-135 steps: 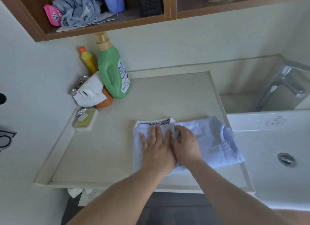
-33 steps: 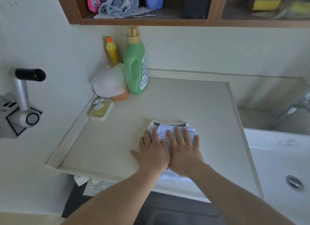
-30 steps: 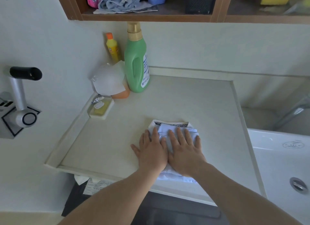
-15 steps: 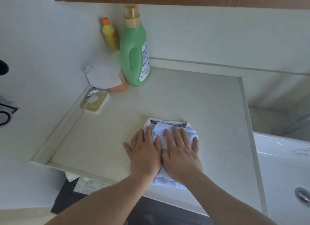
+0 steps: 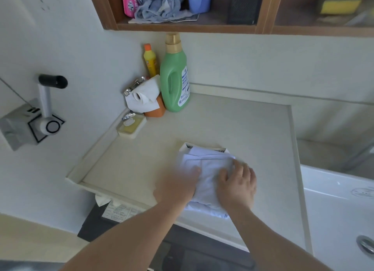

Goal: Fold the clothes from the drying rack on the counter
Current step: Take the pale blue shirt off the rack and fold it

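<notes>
A pale blue-white garment [image 5: 208, 165], folded into a small bundle with a patterned collar band at its far edge, lies on the beige counter [image 5: 232, 129] near the front edge. My left hand [image 5: 178, 184] is blurred by motion at the bundle's left side, with its fingers drawn in against the cloth. My right hand [image 5: 237, 182] sits on the bundle's right side, fingers curled over its edge. The near part of the bundle is hidden under both hands. No drying rack is in view.
A green detergent bottle [image 5: 175, 76], a yellow bottle [image 5: 150, 60], a paper roll [image 5: 142, 98] and a soap dish [image 5: 131, 127] crowd the back-left corner. A white sink [image 5: 340, 206] adjoins the counter on the right. A wooden shelf [image 5: 182, 26] hangs overhead.
My hands were pressing flat side by side on top of the bundle. They have now moved apart to its left and right sides with fingers curled. The garment had been folded smaller earlier.
</notes>
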`<action>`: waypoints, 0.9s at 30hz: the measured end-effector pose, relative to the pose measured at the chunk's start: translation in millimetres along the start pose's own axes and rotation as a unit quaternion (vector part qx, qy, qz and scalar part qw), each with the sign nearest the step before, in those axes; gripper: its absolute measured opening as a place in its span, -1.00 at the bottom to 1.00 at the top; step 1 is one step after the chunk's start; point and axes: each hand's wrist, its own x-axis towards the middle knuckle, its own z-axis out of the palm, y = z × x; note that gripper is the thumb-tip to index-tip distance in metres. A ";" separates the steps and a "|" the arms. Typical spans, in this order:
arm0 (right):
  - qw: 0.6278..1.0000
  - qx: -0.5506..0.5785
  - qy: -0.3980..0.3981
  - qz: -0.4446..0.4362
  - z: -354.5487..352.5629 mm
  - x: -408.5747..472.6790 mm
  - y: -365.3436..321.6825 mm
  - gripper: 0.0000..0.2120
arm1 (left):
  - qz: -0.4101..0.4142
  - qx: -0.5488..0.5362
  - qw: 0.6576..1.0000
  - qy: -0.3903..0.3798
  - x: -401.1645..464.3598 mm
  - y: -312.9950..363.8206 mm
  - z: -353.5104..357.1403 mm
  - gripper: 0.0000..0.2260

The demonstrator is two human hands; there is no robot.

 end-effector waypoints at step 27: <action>0.840 0.514 -0.104 0.141 -157.0 -210.8 -40.5 -0.67 | 0.318 -0.348 0.756 -0.454 -93.8 -80.4 -128.4 -0.62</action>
